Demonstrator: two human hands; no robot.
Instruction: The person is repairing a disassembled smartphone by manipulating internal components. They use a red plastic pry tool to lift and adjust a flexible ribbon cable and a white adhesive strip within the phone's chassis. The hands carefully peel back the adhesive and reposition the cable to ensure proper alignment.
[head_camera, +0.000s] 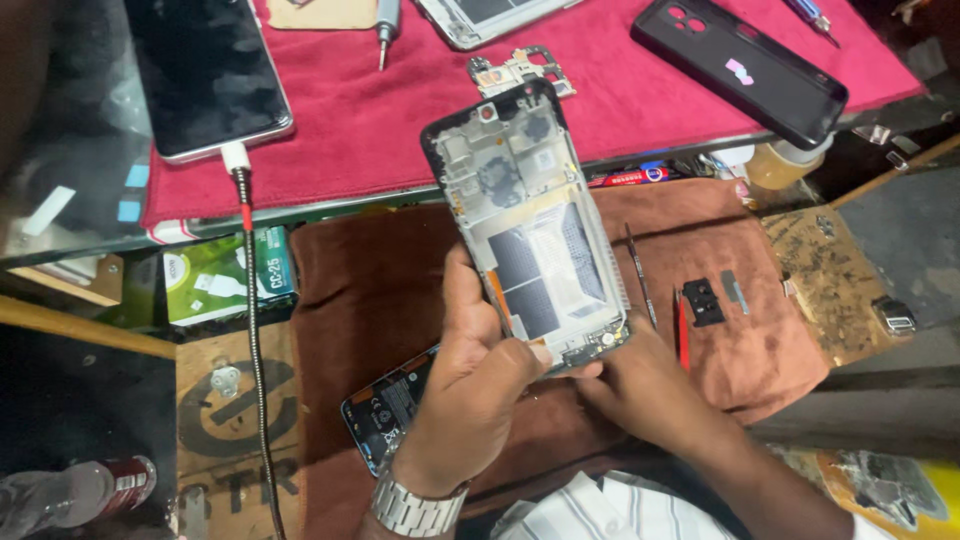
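**Opened phone frame held up over the brown cloth**

Striped sleeve (590, 505) at the bottom edge, a metal wristwatch (415, 508) just above it, and up from there the left hand (470, 385) has its fingers closed around the lower end of the opened phone frame (530, 225), thumb pressed along its left edge. Right hand (640, 385) sits under the frame's bottom right corner, touching it; its fingertips are tucked out of sight, so how they're curled I cannot tell. Frame is tilted, inner side facing up, camera end pointing away, raised above the brown cloth (370, 280).

Under the left hand, lying on that cloth, a phone battery (385, 405) pokes out. Right of the frame: a thin metal probe (640, 275), a red-handled tool (683, 330), and a small black part (704, 300), all lying apart from the hands.

Further out on the red cloth (380, 120): a small circuit board (520, 70) just beyond the frame's top, a black phone case (740, 65) to the right, and a dark-screened phone (205, 70) at left with a charging cable (255, 330) plugged in and trailing down.
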